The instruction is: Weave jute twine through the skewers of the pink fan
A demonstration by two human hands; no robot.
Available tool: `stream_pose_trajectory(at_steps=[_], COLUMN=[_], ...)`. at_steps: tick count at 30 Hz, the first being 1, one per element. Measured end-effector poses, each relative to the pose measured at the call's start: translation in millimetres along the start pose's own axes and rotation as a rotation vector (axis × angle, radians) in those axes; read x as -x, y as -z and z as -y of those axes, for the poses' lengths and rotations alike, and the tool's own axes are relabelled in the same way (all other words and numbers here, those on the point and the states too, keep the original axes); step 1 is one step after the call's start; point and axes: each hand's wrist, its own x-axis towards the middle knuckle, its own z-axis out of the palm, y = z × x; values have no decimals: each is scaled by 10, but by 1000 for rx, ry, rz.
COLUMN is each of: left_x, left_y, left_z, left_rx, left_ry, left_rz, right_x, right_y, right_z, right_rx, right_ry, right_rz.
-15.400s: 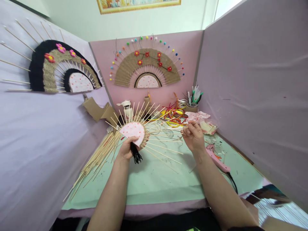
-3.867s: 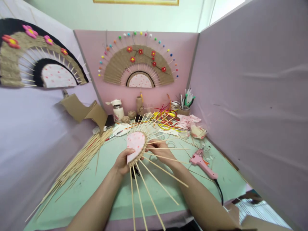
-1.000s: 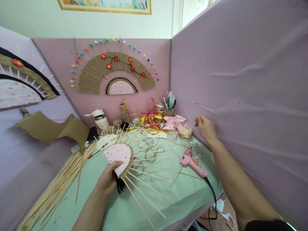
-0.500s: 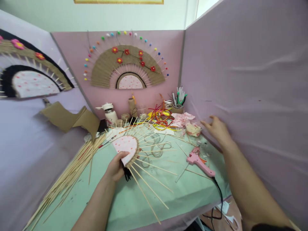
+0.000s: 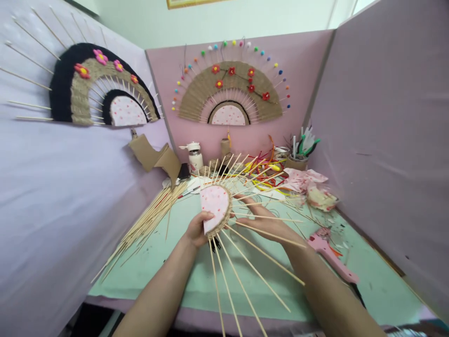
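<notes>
R hand [image 5: 263,224] coming in from right panel [image 5: 382,117] to behind sticks [image 5: 259,273], fingers & thumb standing apart (contact? can't tell). L hand [image 5: 197,229] clamping half-round fan [image 5: 215,206] nr flat edge, thumb on top, above table [image 5: 196,281], prob. keeping sticks clear.

Craft workspace: partitions [image 5: 379,117] around cloth-covered bench [image 5: 199,281]; pink glue gun [image 5: 333,257], bundled sticks [image 5: 150,220], decorated fan [image 5: 191,100] displayed.

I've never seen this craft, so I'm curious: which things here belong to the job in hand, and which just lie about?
Seems part of the job:
fan, held by the left hand;
its sticks, by the right hand.

Apparently just lying about:
bottle;
crumpled cloth;
glue gun;
pot of tools.
</notes>
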Motion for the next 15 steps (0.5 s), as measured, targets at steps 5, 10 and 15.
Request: stream_pose_trajectory(at_steps=[5,10,15], left_x=[-9,-14,-22], left_y=[6,10,6], left_z=[59,95,101], left_rx=[-28,-70,-34], left_ry=[41,128,107], left_rz=[10,29,41], right_x=[0,52,22], right_y=[-56,-12,-74], right_z=[-52,-64,-114], right_rx=[-336,-476,-637], right_ry=[-170,-218,-280], right_rz=[104,35,34])
